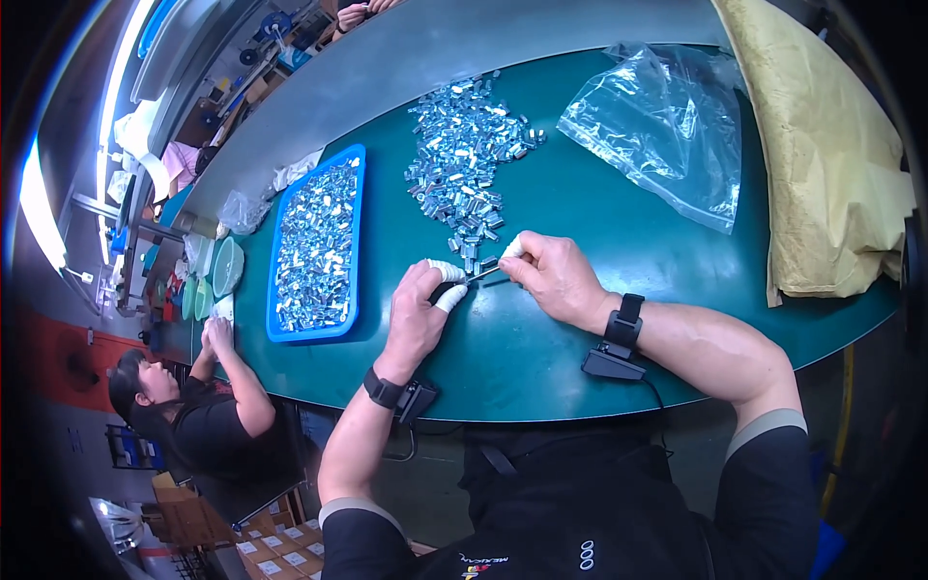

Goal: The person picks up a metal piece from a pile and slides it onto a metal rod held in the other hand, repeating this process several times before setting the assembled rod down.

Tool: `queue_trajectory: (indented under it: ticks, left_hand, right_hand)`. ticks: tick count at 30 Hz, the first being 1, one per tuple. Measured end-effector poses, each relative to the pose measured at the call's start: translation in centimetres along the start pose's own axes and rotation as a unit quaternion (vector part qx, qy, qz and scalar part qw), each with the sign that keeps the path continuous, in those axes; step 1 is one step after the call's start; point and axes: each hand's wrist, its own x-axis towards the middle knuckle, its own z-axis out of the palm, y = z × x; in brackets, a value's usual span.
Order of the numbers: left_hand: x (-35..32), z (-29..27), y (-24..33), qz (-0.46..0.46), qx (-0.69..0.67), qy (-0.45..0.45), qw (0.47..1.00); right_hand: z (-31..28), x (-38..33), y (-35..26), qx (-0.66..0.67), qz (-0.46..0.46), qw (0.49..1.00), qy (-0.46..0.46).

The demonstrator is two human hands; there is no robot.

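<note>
My left hand has white covers on its thumb and forefinger, which pinch a small silvery metal piece. From the right, my right hand, its forefinger also covered in white, grips a thin metal rod-like tool. The tool's far end meets the piece at my left fingertips; the contact itself is too small to make out. Just beyond my hands spreads a loose pile of small shiny metal pieces, its narrow tail reaching almost to my fingers. To the left, a blue tray holds many similar pieces.
The green tabletop carries a clear plastic bag at the back right. A large yellowish paper sack stands at the right edge. At left, another person sits by green bowls. Straps with black devices circle my wrists.
</note>
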Motion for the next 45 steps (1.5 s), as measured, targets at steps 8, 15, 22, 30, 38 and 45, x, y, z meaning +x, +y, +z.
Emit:
queue_trajectory:
  ticks: [8,15,22,30,38,45]
  left_hand:
    - [-0.8,1.7,0.6,-0.061,-0.093,-0.012,0.994]
    - [-0.6,2.6,1.7,-0.038,-0.123,0.010,0.992]
    - [-0.7,3.2,1.9,-0.016,-0.103,0.031,0.994]
    - [-0.8,1.3,2.0,-0.010,-0.069,0.008,0.998]
    - [2.1,-7.0,-2.6,-0.053,0.070,0.128,0.988]
    - [4.6,-7.7,-4.0,0.054,0.169,0.105,0.978]
  right_hand:
    - [-0.3,0.0,0.0,-0.040,0.007,0.999,-0.025]
    - [-0.1,-0.3,-0.4,-0.114,-0.068,0.990,-0.038]
    - [0.1,-0.1,-0.2,-0.143,-0.098,0.985,-0.014]
    - [-0.4,-0.4,-0.8,-0.043,0.018,0.998,-0.039]
    - [-0.4,-0.1,-0.4,0.041,0.008,0.999,0.005]
    - [-0.6,-0.2,-0.6,0.053,0.013,0.998,0.005]
